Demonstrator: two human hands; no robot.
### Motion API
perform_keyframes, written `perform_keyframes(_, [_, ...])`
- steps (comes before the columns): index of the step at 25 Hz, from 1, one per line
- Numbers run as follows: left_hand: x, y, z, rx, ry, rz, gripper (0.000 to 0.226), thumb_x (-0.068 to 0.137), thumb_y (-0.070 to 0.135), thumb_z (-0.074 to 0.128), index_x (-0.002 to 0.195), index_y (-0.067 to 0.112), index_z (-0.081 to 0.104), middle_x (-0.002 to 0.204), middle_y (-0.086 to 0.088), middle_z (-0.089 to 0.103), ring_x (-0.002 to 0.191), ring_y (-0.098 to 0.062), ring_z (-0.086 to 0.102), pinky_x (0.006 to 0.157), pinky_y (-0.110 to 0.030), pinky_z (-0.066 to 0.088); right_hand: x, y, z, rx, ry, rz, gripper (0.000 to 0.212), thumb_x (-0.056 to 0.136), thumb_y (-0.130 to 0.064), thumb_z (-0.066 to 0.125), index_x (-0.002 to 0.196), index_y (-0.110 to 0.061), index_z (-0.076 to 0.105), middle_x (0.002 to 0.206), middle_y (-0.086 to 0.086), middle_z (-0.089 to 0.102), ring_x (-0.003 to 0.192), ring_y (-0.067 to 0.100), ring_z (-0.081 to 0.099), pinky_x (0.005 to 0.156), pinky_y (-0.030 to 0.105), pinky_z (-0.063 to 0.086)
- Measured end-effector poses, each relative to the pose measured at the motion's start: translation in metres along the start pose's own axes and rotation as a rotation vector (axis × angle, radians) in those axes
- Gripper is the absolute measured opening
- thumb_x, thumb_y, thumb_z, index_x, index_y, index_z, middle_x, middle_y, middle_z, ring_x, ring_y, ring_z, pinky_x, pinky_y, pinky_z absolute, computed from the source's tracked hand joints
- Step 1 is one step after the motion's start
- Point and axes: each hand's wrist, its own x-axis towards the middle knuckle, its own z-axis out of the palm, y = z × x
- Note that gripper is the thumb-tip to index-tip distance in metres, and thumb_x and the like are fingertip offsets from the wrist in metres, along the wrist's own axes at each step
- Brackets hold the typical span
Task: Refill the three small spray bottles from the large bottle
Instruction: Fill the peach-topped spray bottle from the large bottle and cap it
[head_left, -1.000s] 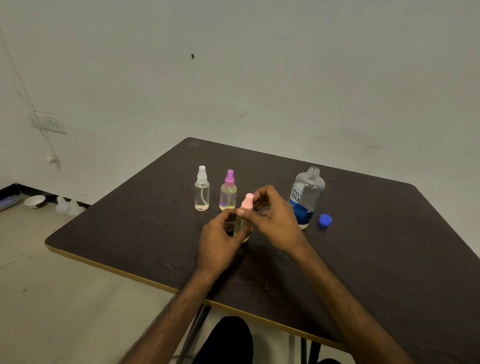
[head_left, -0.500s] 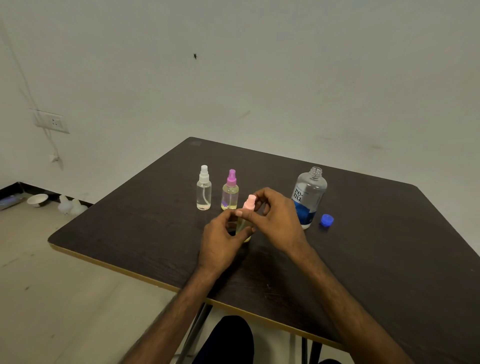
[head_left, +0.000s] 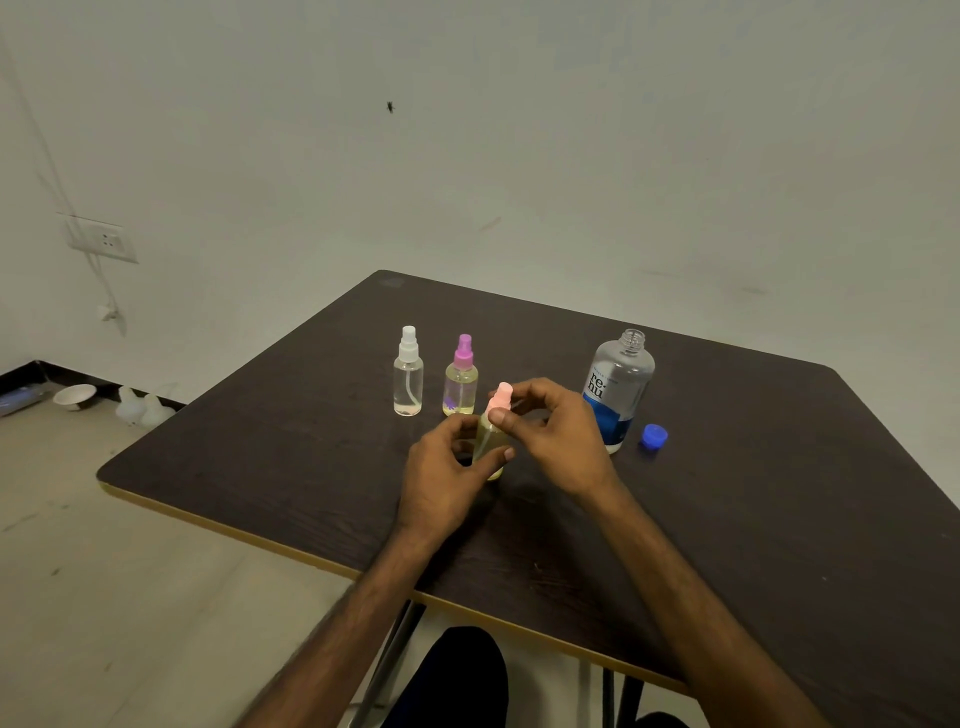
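Near the front middle of the dark wood-grain bench (head_left: 779, 493), a small clear spray bottle with a pale pink pump head (head_left: 489, 439) is held upright between both hands. Its body is gripped by the left hand (head_left: 441, 467), fingers and thumb curled round it, while the pink head is pinched by the fingertips of the right hand (head_left: 556, 441). Both grips are thus closed on the same bottle.

The step in hand is judged to be the turning of this pump head. Whether it is being loosened for filling or tightened afterwards cannot be told. A steady hold on the body is called for, so that only the head turns and nothing is spilled.

A yellowish liquid is seen inside the held bottle. Behind it stand a small clear bottle with a white pump head (head_left: 408, 374), in which only a little clear liquid lies at the bottom, and, just beside it, a small bottle with a magenta pump head (head_left: 460, 382), filled with yellowish liquid. To the right, the large clear bottle with a blue label (head_left: 618, 389) stands with its neck open. Its level cannot be made out. Its round blue screw cap (head_left: 653, 435) lies on the bench close by.
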Motion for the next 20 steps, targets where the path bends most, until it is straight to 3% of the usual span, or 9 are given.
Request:
perform_keyframes(3, [0.0, 0.002, 0.0, 0.022, 0.002, 0.001, 0.045, 0.077, 0.03, 0.084, 0.118, 0.022, 0.068, 0.105, 0.01, 0.074, 0.098, -0.001, 0.068, 0.089, -0.029, 0.058, 0.0, 0.003, 0.002, 0.01, 0.004, 0.088, 0.034, 0.077, -0.037, 0.078, 0.103, -0.02, 0.064, 0.1, -0.007, 0.067, 0.093, 0.005, 0.062, 0.078, 0.022, 0.052])
perform_keyframes(7, [0.0, 0.003, 0.0, 0.002, -0.001, -0.01, 0.045, 0.078, 0.03, 0.083, 0.119, 0.022, 0.067, 0.106, 0.01, 0.074, 0.099, -0.002, 0.068, 0.09, -0.029, 0.058, 0.001, 0.003, -0.005, 0.106, -0.145, 0.017, 0.033, 0.091, -0.022, 0.066, 0.123, -0.024, 0.064, 0.119, -0.008, 0.063, 0.105, 0.0, 0.059, 0.09, 0.024, 0.051])
perform_keyframes(10, [0.0, 0.003, 0.0, 0.01, -0.006, -0.008, 0.046, 0.078, 0.028, 0.083, 0.12, 0.022, 0.066, 0.109, 0.009, 0.073, 0.101, -0.003, 0.068, 0.09, -0.029, 0.058, 0.001, 0.001, 0.001, -0.002, -0.019, 0.01, 0.023, 0.084, -0.027, 0.074, 0.106, -0.02, 0.069, 0.103, -0.008, 0.068, 0.095, 0.003, 0.062, 0.084, 0.026, 0.054])
perform_keyframes(12, [0.0, 0.003, 0.0, 0.017, -0.002, -0.003, 0.047, 0.078, 0.028, 0.083, 0.121, 0.021, 0.066, 0.11, 0.009, 0.073, 0.102, -0.003, 0.068, 0.092, -0.029, 0.057, 0.0, 0.002, 0.005, -0.028, 0.047, 0.061, 0.028, 0.077, -0.035, 0.079, 0.097, -0.022, 0.064, 0.097, -0.008, 0.066, 0.092, 0.004, 0.062, 0.078, 0.022, 0.052])
perform_keyframes(16, [0.0, 0.002, 0.0, -0.003, 0.003, -0.012, 0.046, 0.078, 0.029, 0.083, 0.12, 0.02, 0.068, 0.107, 0.008, 0.074, 0.1, -0.004, 0.069, 0.091, -0.034, 0.058, 0.0, 0.007, 0.0, 0.11, -0.078, 0.02, 0.032, 0.089, -0.026, 0.069, 0.12, -0.023, 0.064, 0.117, -0.009, 0.064, 0.104, 0.003, 0.06, 0.087, 0.022, 0.052])
perform_keyframes(20, [0.0, 0.002, 0.0, 0.002, -0.002, -0.009, 0.047, 0.078, 0.029, 0.083, 0.121, 0.02, 0.067, 0.108, 0.008, 0.074, 0.101, -0.004, 0.069, 0.091, -0.031, 0.058, 0.001, 0.003, 0.001, -0.018, -0.035, -0.003, 0.026, 0.09, -0.024, 0.067, 0.114, -0.017, 0.068, 0.107, -0.008, 0.067, 0.097, -0.001, 0.061, 0.083, 0.019, 0.052])
